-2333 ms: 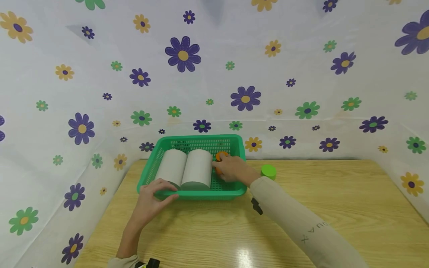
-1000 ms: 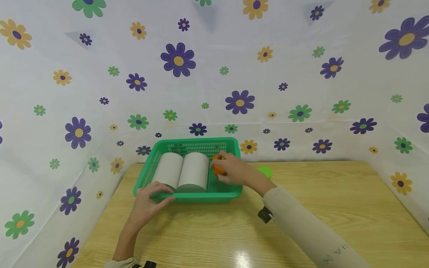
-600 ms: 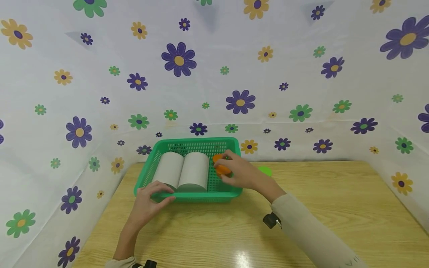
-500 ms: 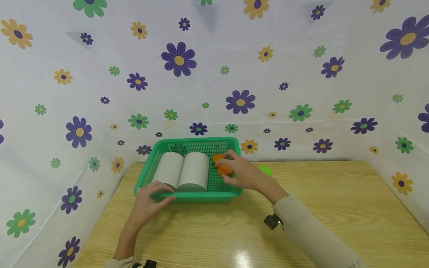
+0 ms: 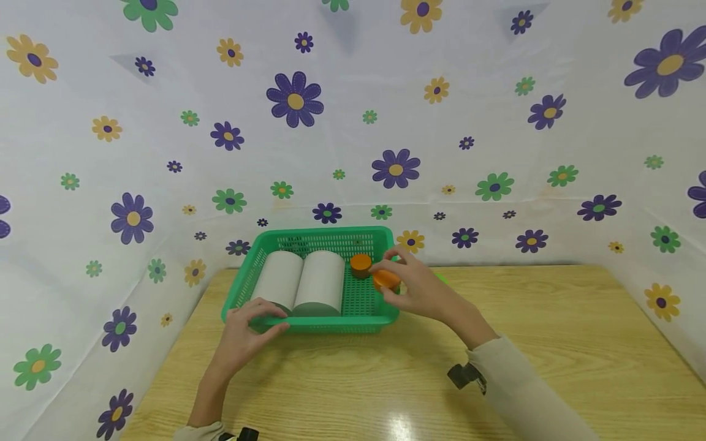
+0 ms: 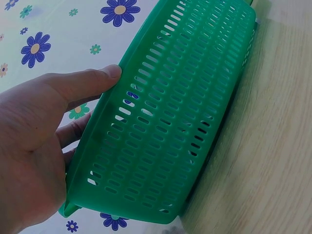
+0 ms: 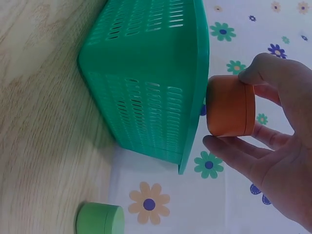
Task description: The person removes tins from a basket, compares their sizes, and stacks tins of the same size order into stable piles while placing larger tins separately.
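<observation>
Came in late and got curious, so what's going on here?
A person's right hand holds an orange container up by the right-hand end of a green basket, while the left hand grips the basket's near edge. Inside, two white cylinders lie side by side, with a second orange container to their right. A green container stands on the table, outside the basket to the right.

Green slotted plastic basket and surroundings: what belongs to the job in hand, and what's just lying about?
Likely in the job:
green slotted plastic basket, gripped by left hand
short orange cylinder, pinched by right hand

Apparently just lying about:
second short orange cylinder, in basket
two large white cylinders, in basket
short light-green cylinder, on wooden table
</observation>
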The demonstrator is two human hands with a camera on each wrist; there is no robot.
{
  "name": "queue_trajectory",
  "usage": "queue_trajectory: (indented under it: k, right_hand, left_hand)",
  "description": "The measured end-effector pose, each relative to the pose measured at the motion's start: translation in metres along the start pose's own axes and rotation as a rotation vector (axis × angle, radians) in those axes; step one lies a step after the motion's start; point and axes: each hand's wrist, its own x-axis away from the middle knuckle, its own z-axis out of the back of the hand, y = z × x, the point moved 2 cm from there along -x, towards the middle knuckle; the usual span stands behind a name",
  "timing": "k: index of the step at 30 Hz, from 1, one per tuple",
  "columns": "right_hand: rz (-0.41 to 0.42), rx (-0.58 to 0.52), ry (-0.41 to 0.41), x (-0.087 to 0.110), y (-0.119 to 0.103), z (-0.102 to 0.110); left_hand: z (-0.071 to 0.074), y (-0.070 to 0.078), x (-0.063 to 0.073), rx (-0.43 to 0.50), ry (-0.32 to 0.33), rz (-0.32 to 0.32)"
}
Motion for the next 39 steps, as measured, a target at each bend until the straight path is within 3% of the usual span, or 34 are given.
queue_trajectory:
  k: [11,17,24,29,39]
  right_hand:
    - [-0.061,-0.048,0.052,0.017,0.001,0.012]
    - [-0.055,-0.062,0.123,0.025,0.006,0.019]
    - [-0.038,-0.065,0.180,0.034,0.013,0.025]
    - [-0.027,-0.075,0.237,0.036,0.016,0.031]
    - [-0.086,-0.096,0.327,0.047,0.029,0.034]
  left_hand:
    - [0.000,-0.001,0.000,0.008,0.003,-0.015]
    - [0.000,-0.001,-0.001,-0.003,0.000,-0.015]
    - [0.000,0.000,0.000,-0.014,-0.010,0.026]
    - [0.001,0.000,-0.001,-0.015,-0.001,-0.003]
    - [0.000,0.000,0.000,-0.012,0.000,-0.001]
